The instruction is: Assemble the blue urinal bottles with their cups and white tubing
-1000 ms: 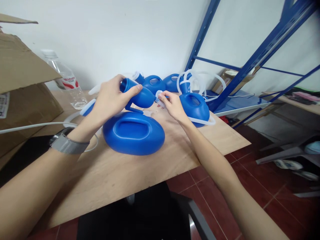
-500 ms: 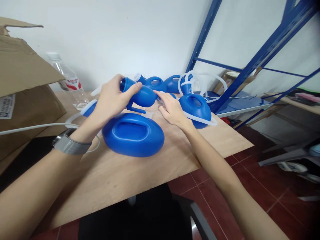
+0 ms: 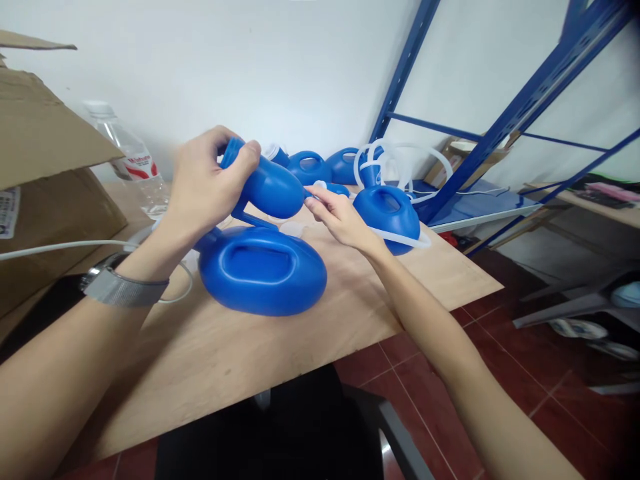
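My left hand (image 3: 203,180) is wrapped round the open, threaded end of a blue plastic urinal cup (image 3: 277,190), thumb on top. A thin blue bar projects beneath the cup. At the cup's rounded end, my right hand (image 3: 337,215) pinches its narrow spout between thumb and fingers; the fingertips partly hide that spout. Just below the cup, a blue urinal bottle (image 3: 263,283) with a moulded handle lies on the wooden table (image 3: 280,340). Its neck runs behind my left wrist.
A blue bottle with coiled clear tubing (image 3: 385,217) stands right of my right hand. More blue bottles (image 3: 306,167) line the wall. At left are a clear water bottle (image 3: 135,160) and a cardboard box (image 3: 50,133). Blue shelving (image 3: 480,207) rises on the right.
My left hand has moved left and slightly up, tilting the cup's open end upward. My right fingers, loosely extended by the spout before, have closed on it.
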`<state>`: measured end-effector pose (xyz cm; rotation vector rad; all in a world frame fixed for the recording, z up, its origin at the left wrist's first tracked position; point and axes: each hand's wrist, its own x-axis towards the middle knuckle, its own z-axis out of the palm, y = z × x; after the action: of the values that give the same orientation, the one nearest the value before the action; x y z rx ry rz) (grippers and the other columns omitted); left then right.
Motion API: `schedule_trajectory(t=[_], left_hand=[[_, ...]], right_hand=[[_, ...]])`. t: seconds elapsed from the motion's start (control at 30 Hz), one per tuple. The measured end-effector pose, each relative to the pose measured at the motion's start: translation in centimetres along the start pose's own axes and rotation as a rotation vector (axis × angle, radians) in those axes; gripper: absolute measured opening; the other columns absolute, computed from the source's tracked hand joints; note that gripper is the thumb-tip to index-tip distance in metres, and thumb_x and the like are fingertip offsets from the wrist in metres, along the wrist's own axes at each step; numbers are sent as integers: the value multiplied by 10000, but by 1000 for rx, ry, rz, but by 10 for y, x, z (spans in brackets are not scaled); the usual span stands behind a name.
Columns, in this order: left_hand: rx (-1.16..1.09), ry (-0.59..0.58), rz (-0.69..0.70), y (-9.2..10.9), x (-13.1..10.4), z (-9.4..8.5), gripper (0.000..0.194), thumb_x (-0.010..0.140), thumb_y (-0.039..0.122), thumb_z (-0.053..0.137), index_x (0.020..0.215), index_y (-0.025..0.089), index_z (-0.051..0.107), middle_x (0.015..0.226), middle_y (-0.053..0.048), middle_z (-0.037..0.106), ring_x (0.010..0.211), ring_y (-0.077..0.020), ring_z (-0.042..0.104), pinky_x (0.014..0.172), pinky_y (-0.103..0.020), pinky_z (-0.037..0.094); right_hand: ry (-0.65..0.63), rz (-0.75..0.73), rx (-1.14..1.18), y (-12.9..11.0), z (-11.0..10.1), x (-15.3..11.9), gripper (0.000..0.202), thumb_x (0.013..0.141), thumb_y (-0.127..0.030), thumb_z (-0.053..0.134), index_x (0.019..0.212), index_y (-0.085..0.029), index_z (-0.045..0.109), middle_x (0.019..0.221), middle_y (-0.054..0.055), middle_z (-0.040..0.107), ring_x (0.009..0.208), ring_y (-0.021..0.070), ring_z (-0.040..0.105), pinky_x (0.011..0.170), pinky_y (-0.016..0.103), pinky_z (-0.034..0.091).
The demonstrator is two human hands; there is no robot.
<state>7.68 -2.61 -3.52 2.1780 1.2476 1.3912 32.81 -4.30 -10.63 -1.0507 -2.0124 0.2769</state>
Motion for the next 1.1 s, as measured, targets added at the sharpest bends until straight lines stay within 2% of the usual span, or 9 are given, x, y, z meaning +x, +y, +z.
schedule_trajectory(t=[0.13, 0.23, 0.4, 0.53, 0.63, 0.77, 0.93, 1.0, 1.1], left_hand=[[-17, 8, 75, 2, -3, -4, 326, 988, 513, 574, 968, 204, 677, 1025, -5, 729, 982, -190, 612, 914, -367, 479], [-35, 16, 148, 2, -5, -7, 314, 995, 488, 601, 1037, 195, 708, 1070, -8, 744, 1019, -194, 641, 959, -368, 490], [-43, 57, 234, 4, -6, -10, 276, 951, 468, 645, 1006, 208, 721, 1042, -10, 768, 1002, -200, 664, 974, -347, 499], [-44, 94, 266, 5, -8, -12, 249, 937, 459, 651, 991, 225, 716, 1014, -3, 767, 969, -195, 669, 929, -336, 518], [-60, 107, 287, 6, -9, -14, 242, 947, 460, 645, 984, 230, 712, 1023, 6, 768, 983, -193, 674, 919, -330, 527], [-83, 133, 306, 9, -10, -17, 259, 953, 470, 651, 965, 218, 710, 1009, -11, 759, 989, -207, 687, 921, -338, 524], [-28, 189, 226, 14, -8, -20, 298, 964, 476, 613, 944, 195, 709, 949, -19, 699, 955, -208, 647, 906, -360, 499], [16, 214, 149, 18, -7, -21, 304, 959, 474, 608, 889, 192, 697, 875, -12, 640, 887, -196, 603, 847, -369, 474], [46, 209, 0, 25, -6, -22, 366, 939, 517, 613, 740, 209, 599, 730, 1, 484, 717, -163, 487, 668, -367, 399]], right_hand=[[-31, 21, 144, -8, -9, 1, 613, 1066, -744, 515, 1263, -209, 741, 749, -15, 595, 668, 156, 526, 683, 304, 500], [-98, 16, 258, -10, -15, 1, 568, 1057, -735, 553, 1067, -201, 748, 667, -41, 477, 611, 129, 432, 575, 265, 404], [-223, 33, 521, -6, -23, 2, 544, 1042, -685, 637, 796, -200, 630, 623, -68, 350, 543, 84, 307, 468, 225, 260], [-308, 100, 697, -2, -26, 4, 549, 1014, -664, 700, 745, -208, 557, 609, -89, 288, 497, 60, 218, 429, 219, 134], [-344, 118, 766, -4, -27, 6, 538, 1011, -648, 717, 750, -207, 552, 612, -96, 271, 489, 52, 202, 427, 211, 110], [-331, 87, 741, -10, -24, 5, 517, 1029, -638, 697, 776, -197, 602, 621, -90, 282, 506, 56, 214, 428, 205, 142], [-152, -8, 551, -25, -18, 1, 419, 1036, -602, 700, 1057, -187, 753, 694, -54, 424, 583, 78, 365, 496, 202, 331], [-125, -21, 448, -30, -17, -1, 426, 1044, -598, 685, 1118, -187, 770, 760, -26, 529, 629, 92, 453, 550, 215, 415], [-111, -34, 268, -33, -17, -2, 475, 1068, -614, 619, 1232, -196, 774, 869, 12, 672, 711, 136, 586, 651, 259, 526]])
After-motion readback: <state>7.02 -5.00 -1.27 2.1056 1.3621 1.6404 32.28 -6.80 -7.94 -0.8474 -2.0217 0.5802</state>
